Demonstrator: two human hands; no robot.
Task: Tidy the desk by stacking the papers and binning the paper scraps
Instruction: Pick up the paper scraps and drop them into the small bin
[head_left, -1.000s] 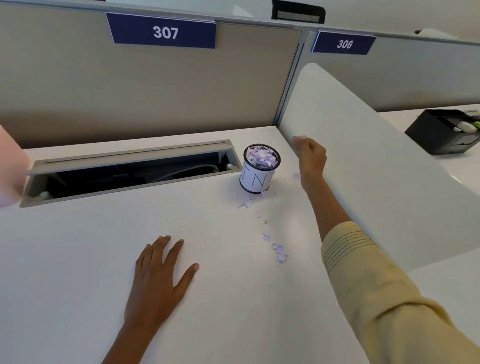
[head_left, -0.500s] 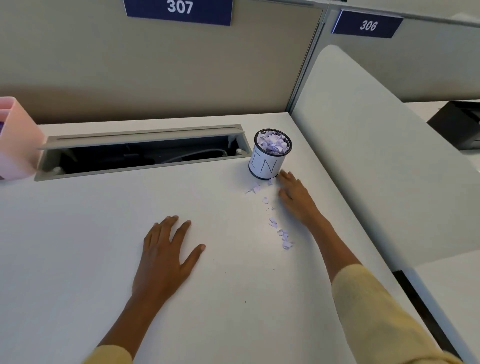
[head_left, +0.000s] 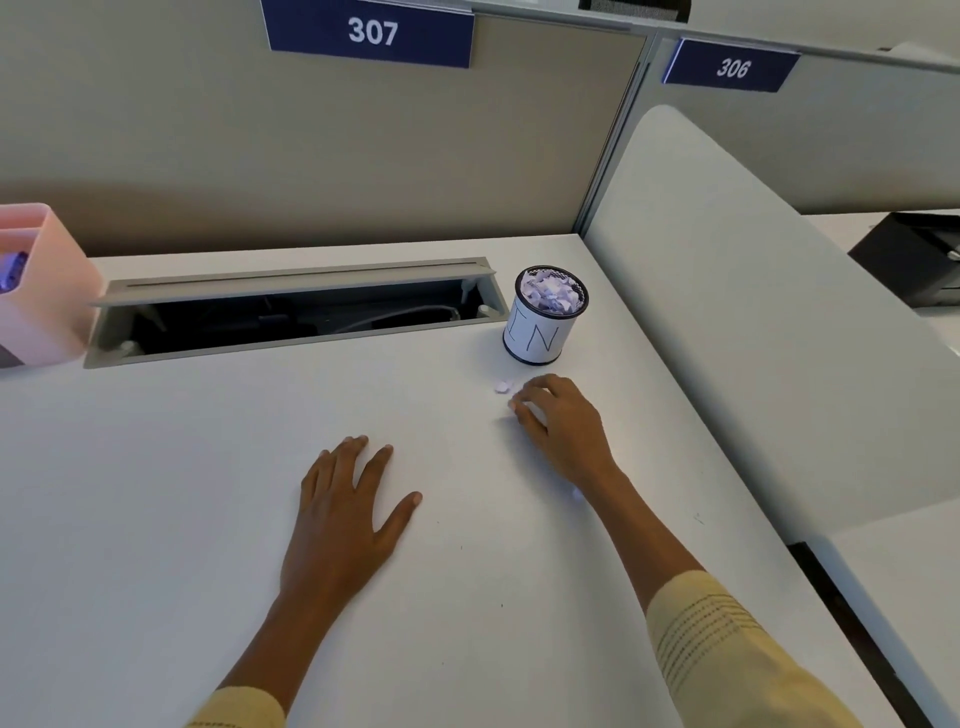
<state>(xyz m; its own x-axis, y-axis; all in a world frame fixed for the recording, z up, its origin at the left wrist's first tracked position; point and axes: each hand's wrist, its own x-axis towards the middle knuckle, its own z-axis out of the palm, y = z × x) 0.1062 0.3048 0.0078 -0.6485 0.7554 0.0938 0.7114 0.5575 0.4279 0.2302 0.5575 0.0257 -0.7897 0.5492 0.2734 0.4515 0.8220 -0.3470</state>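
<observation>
Resting flat on the white tabletop (head_left: 156, 519), the left hand (head_left: 343, 519) is seen with its fingers straight and spread, palm down, nothing held. The right hand (head_left: 563, 428) is placed further forward and to the right, its fingers curled down onto the surface over a small patch of paper scraps; pale bits are glimpsed under the fingertips (head_left: 519, 405), though whether any are actually pinched cannot be told. One loose scrap (head_left: 502, 386) is left lying just beside those fingertips, between the hand and the bin (head_left: 543, 332). The bin, a small white cylinder marked with hand-drawn letters and rimmed in black, is stood upright near the tabletop's far right corner and is filled to the brim with lilac paper scraps (head_left: 551, 297). An open cable trough (head_left: 291, 317) is set into the surface to the bin's left, and a pink container (head_left: 41, 291) is seen at the left edge. Beige partition panels behind carry blue signs numbered 307 (head_left: 371, 32) and 306 (head_left: 731, 67). Yellow sleeves (head_left: 727, 649) are worn on both arms.
</observation>
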